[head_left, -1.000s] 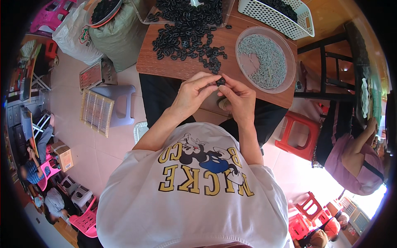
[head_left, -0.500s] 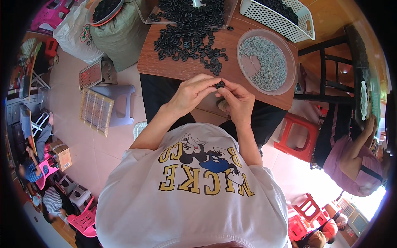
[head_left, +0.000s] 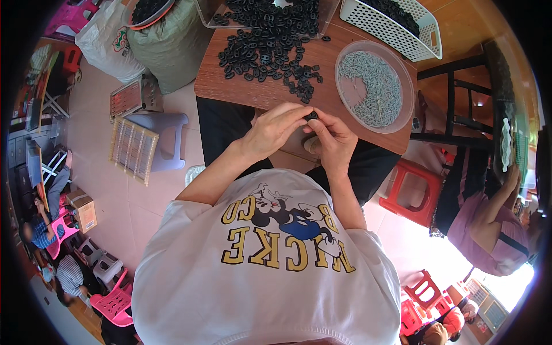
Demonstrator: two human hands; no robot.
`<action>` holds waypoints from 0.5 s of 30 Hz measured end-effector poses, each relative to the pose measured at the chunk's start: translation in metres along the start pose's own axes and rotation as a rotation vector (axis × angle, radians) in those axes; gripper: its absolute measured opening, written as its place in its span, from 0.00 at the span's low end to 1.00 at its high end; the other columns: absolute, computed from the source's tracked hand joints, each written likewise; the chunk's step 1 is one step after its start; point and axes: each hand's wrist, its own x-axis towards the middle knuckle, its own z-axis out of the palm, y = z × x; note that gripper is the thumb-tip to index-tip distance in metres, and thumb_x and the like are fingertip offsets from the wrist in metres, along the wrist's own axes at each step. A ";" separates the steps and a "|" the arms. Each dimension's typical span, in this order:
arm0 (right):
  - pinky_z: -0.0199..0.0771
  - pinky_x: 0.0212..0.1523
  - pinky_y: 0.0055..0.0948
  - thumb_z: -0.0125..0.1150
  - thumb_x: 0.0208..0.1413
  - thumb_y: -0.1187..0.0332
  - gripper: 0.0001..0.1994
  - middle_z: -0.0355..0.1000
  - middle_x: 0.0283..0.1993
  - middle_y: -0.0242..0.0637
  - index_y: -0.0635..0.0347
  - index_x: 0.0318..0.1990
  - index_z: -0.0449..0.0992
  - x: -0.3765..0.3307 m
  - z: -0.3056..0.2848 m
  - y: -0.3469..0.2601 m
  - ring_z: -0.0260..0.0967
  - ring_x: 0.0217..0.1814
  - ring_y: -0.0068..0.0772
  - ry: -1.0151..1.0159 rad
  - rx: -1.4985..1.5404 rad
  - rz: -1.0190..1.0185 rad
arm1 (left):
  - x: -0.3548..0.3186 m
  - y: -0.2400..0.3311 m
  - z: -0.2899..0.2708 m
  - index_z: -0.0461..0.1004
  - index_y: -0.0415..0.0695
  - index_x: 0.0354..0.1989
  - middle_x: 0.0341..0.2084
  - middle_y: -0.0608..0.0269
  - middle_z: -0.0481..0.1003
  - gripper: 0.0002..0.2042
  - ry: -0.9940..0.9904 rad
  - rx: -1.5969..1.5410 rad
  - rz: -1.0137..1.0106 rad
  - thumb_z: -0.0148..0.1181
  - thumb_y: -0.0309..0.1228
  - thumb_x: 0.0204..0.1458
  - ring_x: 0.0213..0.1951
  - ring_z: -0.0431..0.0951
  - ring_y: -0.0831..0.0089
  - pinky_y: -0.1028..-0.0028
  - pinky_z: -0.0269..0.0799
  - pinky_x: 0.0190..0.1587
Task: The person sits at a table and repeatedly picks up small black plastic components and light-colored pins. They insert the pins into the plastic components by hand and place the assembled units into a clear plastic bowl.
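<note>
My left hand [head_left: 275, 130] and my right hand [head_left: 334, 138] meet just off the table's near edge. Between their fingertips they pinch a small black two-holed plastic piece [head_left: 311, 115], mostly covered by the fingers. Just beyond it, similar loose black oval pieces [head_left: 270, 57] lie in a spread pile on the brown wooden table [head_left: 253, 95]. Right of the pile stands a round clear tub [head_left: 407, 106] holding many small silvery screws [head_left: 376, 86]; a patch of its bottom shows on the left.
A clear bin [head_left: 328, 20] of black pieces stands at the table's far side, beside a white perforated basket [head_left: 428, 37]. Left are stuffed sacks [head_left: 172, 57] and a blue-grey stool [head_left: 172, 144]. A red stool [head_left: 411, 192] and a seated person [head_left: 494, 230] are on the right.
The whole view has shifted slightly. Both hands stay together on the small black piece, with only slight finger movement.
</note>
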 end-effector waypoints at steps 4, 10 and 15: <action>0.71 0.36 0.16 0.59 0.50 0.80 0.10 0.76 0.33 0.37 0.69 0.42 0.76 -0.003 0.002 0.005 0.73 0.32 0.22 0.022 -0.012 -0.033 | -0.002 0.000 0.005 0.72 0.35 0.44 0.36 0.54 0.74 0.16 0.045 -0.013 0.014 0.59 0.17 0.45 0.35 0.77 0.65 0.74 0.74 0.35; 0.70 0.35 0.16 0.59 0.51 0.80 0.11 0.74 0.33 0.35 0.68 0.43 0.75 0.002 0.001 0.003 0.72 0.33 0.21 0.002 0.009 0.002 | -0.001 0.002 0.005 0.74 0.35 0.43 0.35 0.56 0.74 0.13 0.043 -0.117 -0.184 0.59 0.18 0.46 0.35 0.76 0.70 0.78 0.73 0.35; 0.70 0.35 0.18 0.60 0.49 0.78 0.13 0.73 0.33 0.33 0.65 0.45 0.75 0.006 0.007 0.003 0.71 0.34 0.19 -0.058 -0.166 -0.089 | -0.001 0.000 0.007 0.77 0.36 0.39 0.34 0.64 0.75 0.09 0.197 -0.411 -0.444 0.59 0.18 0.48 0.32 0.74 0.82 0.84 0.69 0.31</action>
